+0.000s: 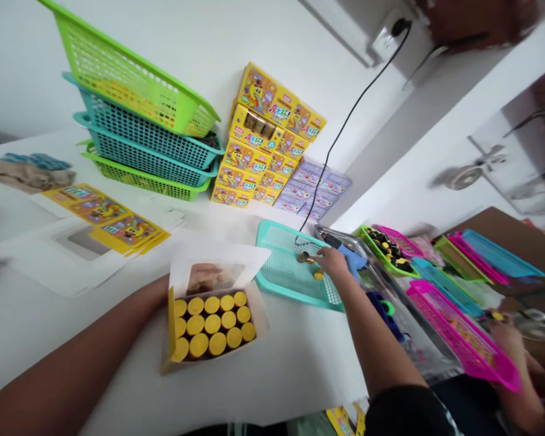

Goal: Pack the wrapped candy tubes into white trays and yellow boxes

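Observation:
An open white box (222, 257) stands on the white table, packed with several round containers with yellow caps (212, 324). My left hand (204, 277) shows only dimly through the window in the box's raised lid, with my forearm beside the box. My right hand (331, 261) reaches over a teal mesh tray (272, 242). At its fingertips lies a small gold-and-dark piece (305, 258), and a loose yellow cap (318, 275) rests just below. A blue glue gun (352, 260) sits close behind my right hand.
Stacked green and teal baskets (136, 133) and yellow boxes (263, 139) stand at the back. Flat yellow printed cards (104, 218) lie left. A co-worker's hand (504, 339) works by a pink basket (463, 339) at right, beyond a metal tray (345, 236). A black cable (349, 115) runs up the wall.

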Demonstrator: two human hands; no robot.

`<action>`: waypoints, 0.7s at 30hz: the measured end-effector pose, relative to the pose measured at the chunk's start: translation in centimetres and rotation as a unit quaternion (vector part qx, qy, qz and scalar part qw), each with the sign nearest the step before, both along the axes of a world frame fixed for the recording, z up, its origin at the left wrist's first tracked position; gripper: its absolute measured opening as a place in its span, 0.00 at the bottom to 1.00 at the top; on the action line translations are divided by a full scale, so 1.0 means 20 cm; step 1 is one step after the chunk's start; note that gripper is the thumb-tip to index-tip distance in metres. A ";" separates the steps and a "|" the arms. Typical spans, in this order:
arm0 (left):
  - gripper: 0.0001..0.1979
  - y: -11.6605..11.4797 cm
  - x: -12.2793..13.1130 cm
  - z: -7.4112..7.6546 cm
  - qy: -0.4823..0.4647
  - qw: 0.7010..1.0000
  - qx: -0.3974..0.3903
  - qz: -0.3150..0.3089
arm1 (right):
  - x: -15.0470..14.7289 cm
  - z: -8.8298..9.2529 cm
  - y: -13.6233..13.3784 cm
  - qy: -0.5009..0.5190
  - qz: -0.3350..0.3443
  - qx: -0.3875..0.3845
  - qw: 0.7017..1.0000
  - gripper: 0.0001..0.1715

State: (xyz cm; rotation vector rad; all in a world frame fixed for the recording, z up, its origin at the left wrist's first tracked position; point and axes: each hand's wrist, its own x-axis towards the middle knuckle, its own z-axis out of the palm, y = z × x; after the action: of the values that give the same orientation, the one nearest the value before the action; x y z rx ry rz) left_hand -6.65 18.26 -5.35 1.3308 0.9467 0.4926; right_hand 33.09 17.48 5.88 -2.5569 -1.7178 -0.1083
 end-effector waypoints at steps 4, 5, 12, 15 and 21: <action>0.23 0.01 0.00 -0.04 0.012 1.000 -0.014 -0.002 | 0.14 -0.12 0.14 -0.013 0.022 -0.048 0.999 0.29; 0.24 0.01 0.00 -0.05 0.011 1.000 -0.016 -0.001 | 0.15 -0.15 0.16 -0.016 0.029 -0.056 0.998 0.32; 0.28 0.02 -0.01 -0.07 0.017 1.000 -0.009 -0.015 | 0.06 -0.24 0.20 -0.042 0.050 -0.081 0.995 0.32; 0.29 0.01 -0.01 -0.05 0.014 1.000 0.006 -0.013 | -0.01 -0.24 0.20 -0.044 0.094 -0.088 0.991 0.31; 0.31 0.01 0.00 -0.07 0.004 1.000 -0.009 -0.003 | -0.13 -0.23 0.18 0.003 0.145 -0.147 0.978 0.15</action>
State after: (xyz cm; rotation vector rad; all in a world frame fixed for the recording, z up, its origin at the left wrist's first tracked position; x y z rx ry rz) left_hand -6.65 18.48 -6.67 1.3198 0.9521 0.4742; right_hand 30.45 21.07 1.20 -2.4445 -2.2313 0.1798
